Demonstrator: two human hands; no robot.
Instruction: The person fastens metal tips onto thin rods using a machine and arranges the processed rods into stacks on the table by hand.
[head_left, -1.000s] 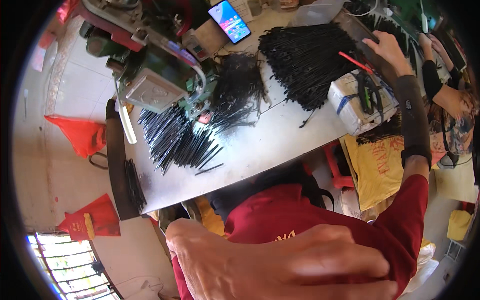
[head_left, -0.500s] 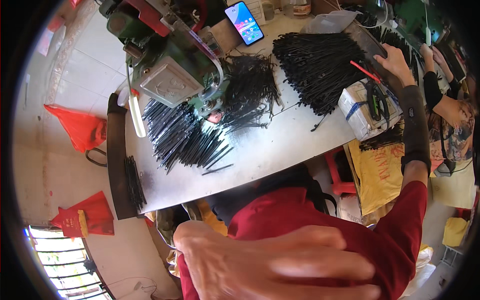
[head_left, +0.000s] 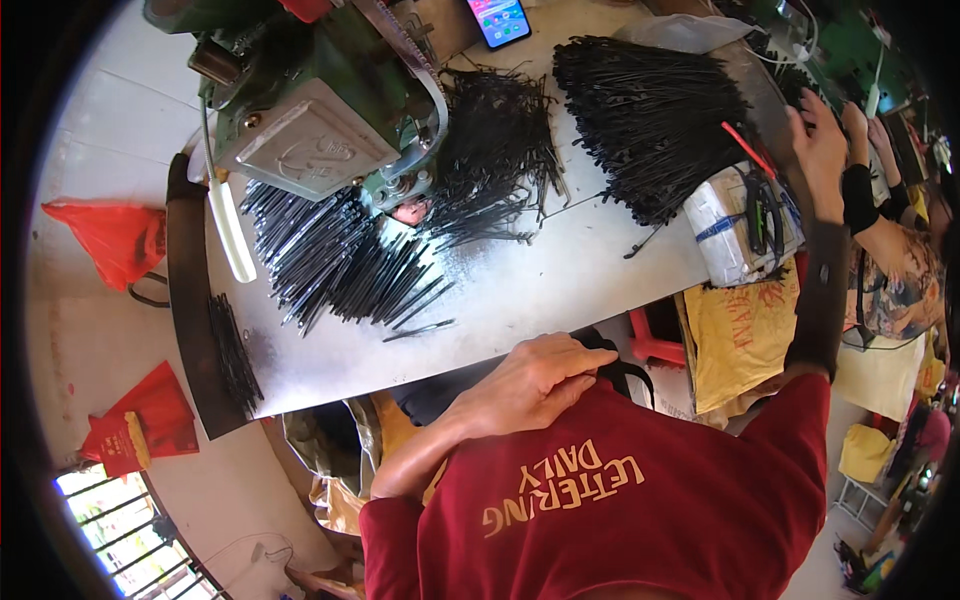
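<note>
My left hand (head_left: 540, 385) is in front of the chest of my red shirt (head_left: 600, 500), with its fingers curled in. The curled fingers hide whatever they may hold. Out at the right end of the table, my right hand (head_left: 818, 155) is raised with its fingers stretched and nothing seen in them. A dark sleeve cover (head_left: 822, 285) wraps that forearm. Close by lie cutters with dark handles (head_left: 763, 215) on a wrapped white block (head_left: 712, 228), beside a red-handled tool (head_left: 750, 148). A thick pile of thin black cable-like pieces (head_left: 655, 120) spreads left of it.
A green press machine (head_left: 310, 140) stands over the metal table (head_left: 540, 290) at the left. More black pieces lie under it (head_left: 340, 260) and behind (head_left: 495, 140). A lit phone (head_left: 497, 20) rests at the back. Another person's arm (head_left: 875, 225) is at the far right.
My left hand has drawn back from close before the camera to my chest, its fingers now curled. My right hand has lifted its fingers off the board. The view has shifted slightly.
</note>
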